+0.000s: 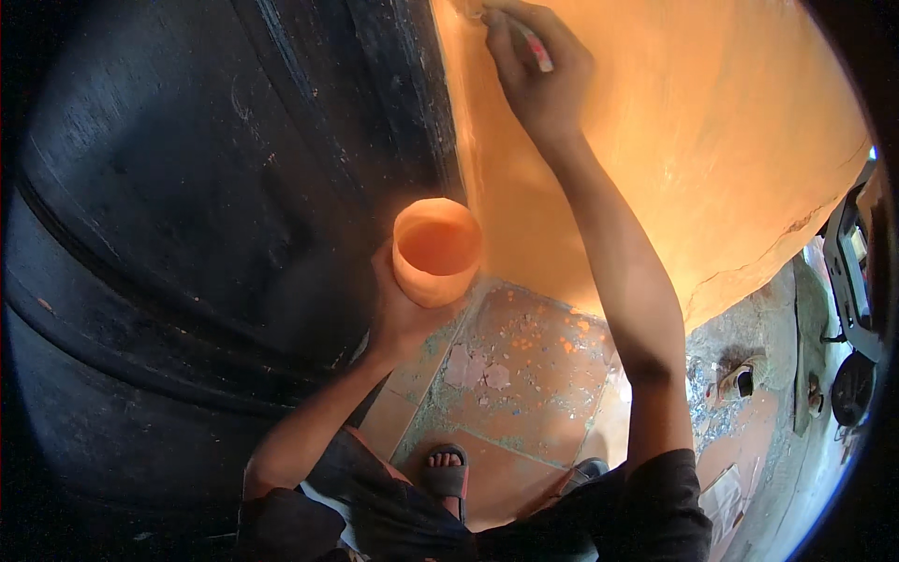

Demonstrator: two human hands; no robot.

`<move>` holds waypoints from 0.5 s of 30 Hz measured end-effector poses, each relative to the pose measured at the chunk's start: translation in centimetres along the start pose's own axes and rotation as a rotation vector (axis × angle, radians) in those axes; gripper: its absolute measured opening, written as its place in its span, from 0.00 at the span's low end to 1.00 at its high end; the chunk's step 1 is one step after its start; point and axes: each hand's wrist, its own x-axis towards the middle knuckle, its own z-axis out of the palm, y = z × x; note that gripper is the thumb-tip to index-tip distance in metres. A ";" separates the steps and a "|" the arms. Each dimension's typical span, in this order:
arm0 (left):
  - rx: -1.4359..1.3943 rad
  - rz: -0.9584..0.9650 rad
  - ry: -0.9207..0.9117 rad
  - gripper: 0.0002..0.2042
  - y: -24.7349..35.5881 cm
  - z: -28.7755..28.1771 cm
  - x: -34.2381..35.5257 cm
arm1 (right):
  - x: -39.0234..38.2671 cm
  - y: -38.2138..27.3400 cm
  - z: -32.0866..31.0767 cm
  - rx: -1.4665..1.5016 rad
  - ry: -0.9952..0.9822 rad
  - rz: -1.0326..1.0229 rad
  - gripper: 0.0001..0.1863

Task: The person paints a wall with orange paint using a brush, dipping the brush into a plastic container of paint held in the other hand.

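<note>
My left hand (403, 323) is closed around an orange cup (436, 290) and holds it out in front of me, its mouth facing up. Orange paint coats the cup's inside. Higher up, my right hand (548, 75) grips a paintbrush (537, 49) against the orange wall (655, 140), close to where the wall meets a dark panel. Only part of the brush's pale and red handle shows between my fingers. Its bristle end, at the top edge of the picture, is hard to make out.
The ribbed black panel (187, 206) fills the left side. Below are floor tiles (524, 412) with orange drips and flaked bits, and my sandalled foot (446, 468). A loose shoe (740, 380) lies to the right, near a vehicle-like object with a dark wheel (852, 389).
</note>
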 end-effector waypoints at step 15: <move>0.039 -0.046 -0.057 0.49 -0.2 -1.2 -0.5 | -13.0 -0.8 -6.3 -0.150 -0.481 0.249 0.14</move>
